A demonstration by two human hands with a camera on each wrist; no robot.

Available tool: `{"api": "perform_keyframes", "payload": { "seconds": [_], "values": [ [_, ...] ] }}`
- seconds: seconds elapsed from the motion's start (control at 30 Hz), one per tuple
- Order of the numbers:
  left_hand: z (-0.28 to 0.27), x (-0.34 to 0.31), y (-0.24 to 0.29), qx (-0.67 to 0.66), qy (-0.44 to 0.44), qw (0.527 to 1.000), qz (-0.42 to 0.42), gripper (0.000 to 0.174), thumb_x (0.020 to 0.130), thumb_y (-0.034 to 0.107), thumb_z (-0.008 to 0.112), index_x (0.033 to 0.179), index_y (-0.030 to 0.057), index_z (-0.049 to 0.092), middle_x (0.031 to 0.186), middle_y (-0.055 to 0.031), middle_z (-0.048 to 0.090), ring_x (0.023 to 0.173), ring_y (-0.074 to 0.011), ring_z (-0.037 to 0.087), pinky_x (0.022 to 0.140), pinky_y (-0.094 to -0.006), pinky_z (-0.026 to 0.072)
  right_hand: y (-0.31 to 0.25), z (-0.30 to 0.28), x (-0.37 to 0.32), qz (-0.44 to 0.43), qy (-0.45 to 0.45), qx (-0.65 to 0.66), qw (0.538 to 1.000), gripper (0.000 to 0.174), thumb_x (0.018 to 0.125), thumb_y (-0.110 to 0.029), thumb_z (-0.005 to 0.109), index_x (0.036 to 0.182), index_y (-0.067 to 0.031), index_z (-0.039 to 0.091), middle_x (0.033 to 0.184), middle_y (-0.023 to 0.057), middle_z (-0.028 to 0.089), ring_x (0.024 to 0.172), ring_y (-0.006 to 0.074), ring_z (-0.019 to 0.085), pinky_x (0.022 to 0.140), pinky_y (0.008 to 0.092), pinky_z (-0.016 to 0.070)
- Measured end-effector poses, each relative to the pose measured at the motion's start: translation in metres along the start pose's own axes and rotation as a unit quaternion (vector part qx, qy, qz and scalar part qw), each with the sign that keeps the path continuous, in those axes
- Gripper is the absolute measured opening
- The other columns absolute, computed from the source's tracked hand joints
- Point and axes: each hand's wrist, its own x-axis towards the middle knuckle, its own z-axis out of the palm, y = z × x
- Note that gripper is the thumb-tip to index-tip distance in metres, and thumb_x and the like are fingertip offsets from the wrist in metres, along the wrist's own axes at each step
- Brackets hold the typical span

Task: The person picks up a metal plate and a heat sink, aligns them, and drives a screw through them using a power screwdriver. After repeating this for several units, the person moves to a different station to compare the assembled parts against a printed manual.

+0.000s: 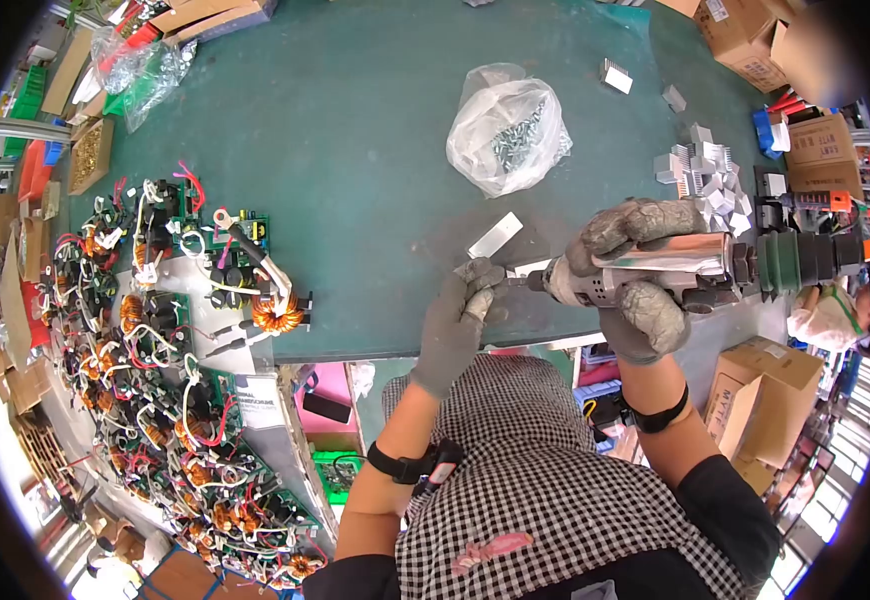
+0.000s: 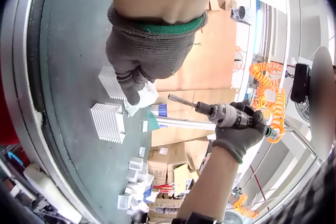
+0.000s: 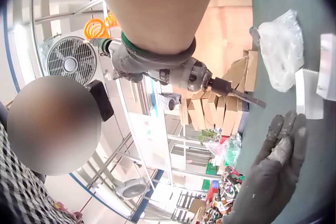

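Right hand [image 2: 241,141] grips a power driver [image 1: 670,256] above a green bench [image 1: 355,150].
The left hand [image 1: 453,322] is loosely extended beside the driver's bit [image 3: 248,99]; whether it holds anything small, I cannot tell. Just beyond lie two finned metal blocks [image 1: 495,236], then a clear bag [image 1: 473,130] of small metal pieces [image 1: 520,140]; more blocks [image 1: 710,178] are heaped rightward.

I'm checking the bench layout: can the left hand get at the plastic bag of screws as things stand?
Probably yes: between the left hand and the plastic bag of screws on the bench, only a heatsink lies low. The power driver in the right hand sits off to one side.
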Motion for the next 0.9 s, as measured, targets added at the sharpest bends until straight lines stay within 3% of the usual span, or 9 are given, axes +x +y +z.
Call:
{"api": "perform_keyframes", "payload": {
  "seconds": [0.13, 0.23, 0.33, 0.53, 0.63, 0.7, 0.73, 0.83, 0.9],
  "values": [
    [-0.003, 0.002, -0.003, 0.01, -0.007, 0.999, -0.038, 0.031, 0.096, 0.015, 0.055, 0.12, -0.002, 0.049, 0.108, -0.0137, 0.062, 0.094, -0.0191, 0.064, 0.075, -0.0311, 0.0568, 0.004, 0.001, 0.003, 0.003, -0.01, 0.007, 1.0, 0.044, 0.079, -0.009, 0.063, 0.118, 0.0021, 0.045, 0.108, 0.0183, 0.054, 0.088, 0.0293, 0.057, 0.072, 0.0409, 0.0517],
    [-0.014, 0.005, -0.007, -0.075, -0.049, 0.993, -0.073, 0.035, 0.093, 0.028, 0.06, 0.114, 0.0002, 0.053, 0.097, -0.0101, 0.065, 0.084, -0.0153, 0.065, 0.068, -0.0275, 0.0555, 0.008, 0.0, 0.005, 0.005, -0.014, 0.013, 1.0, 0.043, 0.081, -0.008, 0.062, 0.119, 0.0033, 0.044, 0.11, 0.0192, 0.054, 0.09, 0.0298, 0.058, 0.074, 0.0412, 0.0522],
    [-0.006, 0.003, 0.005, -0.111, -0.015, 0.99, -0.084, 0.041, 0.091, 0.038, 0.063, 0.109, 0.0017, 0.055, 0.088, -0.0068, 0.065, 0.076, -0.0124, 0.063, 0.061, -0.0244, 0.0524, 0.012, -0.001, 0.007, 0.007, -0.017, 0.023, 1.0, 0.042, 0.083, -0.008, 0.061, 0.119, 0.0046, 0.044, 0.111, 0.0201, 0.054, 0.092, 0.0304, 0.059, 0.075, 0.0415, 0.0528],
    [-0.004, 0.004, 0.006, -0.195, -0.068, 0.973, -0.103, 0.046, 0.094, 0.041, 0.056, 0.107, -0.0036, 0.056, 0.076, -0.0056, 0.058, 0.056, -0.0098, 0.052, 0.052, -0.0224, 0.0437, 0.015, -0.006, 0.008, 0.009, -0.025, 0.054, 0.998, 0.04, 0.086, -0.007, 0.058, 0.12, 0.0071, 0.043, 0.115, 0.0219, 0.054, 0.096, 0.0315, 0.06, 0.079, 0.0422, 0.0538],
    [-0.012, 0.006, 0.02, -0.064, -0.074, 0.981, -0.167, 0.048, 0.091, 0.041, 0.062, 0.111, -0.002, 0.056, 0.073, -0.0081, 0.059, 0.05, -0.0138, 0.054, 0.051, -0.0245, 0.0461, 0.019, -0.011, 0.011, 0.005, -0.025, 0.084, 0.996, 0.039, 0.087, -0.006, 0.057, 0.121, 0.0083, 0.043, 0.116, 0.0228, 0.054, 0.098, 0.0321, 0.061, 0.081, 0.0425, 0.0544],
    [-0.016, 0.016, 0.0, 0.196, 0.079, 0.977, -0.043, 0.048, 0.086, 0.039, 0.067, 0.112, 0.0001, 0.057, 0.079, -0.0095, 0.06, 0.062, -0.0202, 0.059, 0.058, -0.0308, 0.0505, 0.03, -0.02, 0.017, 0.007, -0.028, 0.125, 0.992, 0.038, 0.088, -0.006, 0.056, 0.121, 0.0091, 0.043, 0.117, 0.0234, 0.054, 0.099, 0.0325, 0.061, 0.082, 0.0427, 0.0547],
    [-0.017, 0.022, -0.008, 0.32, 0.152, 0.935, 0.021, 0.048, 0.083, 0.038, 0.07, 0.112, 0.0011, 0.057, 0.082, -0.0102, 0.061, 0.067, -0.0234, 0.062, 0.061, -0.034, 0.0527, 0.038, -0.025, 0.02, 0.009, -0.032, 0.155, 0.987, 0.038, 0.089, -0.006, 0.055, 0.122, 0.0095, 0.043, 0.118, 0.0237, 0.055, 0.1, 0.0327, 0.061, 0.083, 0.0428, 0.0549],
    [-0.017, 0.037, -0.014, 0.563, 0.191, 0.769, 0.235, 0.054, 0.076, 0.041, 0.073, 0.112, 0.0035, 0.058, 0.098, -0.0092, 0.063, 0.091, -0.0283, 0.06, 0.081, -0.0406, 0.0503, 0.06, -0.035, 0.031, 0.01, -0.049, 0.18, 0.982, 0.037, 0.091, -0.005, 0.054, 0.122, 0.0108, 0.042, 0.12, 0.0246, 0.055, 0.102, 0.0332, 0.062, 0.085, 0.0431, 0.0555],
    [-0.015, 0.045, -0.016, 0.554, 0.173, 0.784, 0.221, 0.051, 0.073, 0.037, 0.075, 0.111, 0.006, 0.06, 0.103, -0.0085, 0.062, 0.1, -0.0303, 0.056, 0.092, -0.0431, 0.0434, 0.064, -0.038, 0.033, -0.005, -0.067, 0.114, 0.991, 0.036, 0.091, -0.005, 0.053, 0.122, 0.01, 0.042, 0.119, 0.0243, 0.055, 0.102, 0.0327, 0.062, 0.085, 0.0428, 0.0553]
  ]
}}
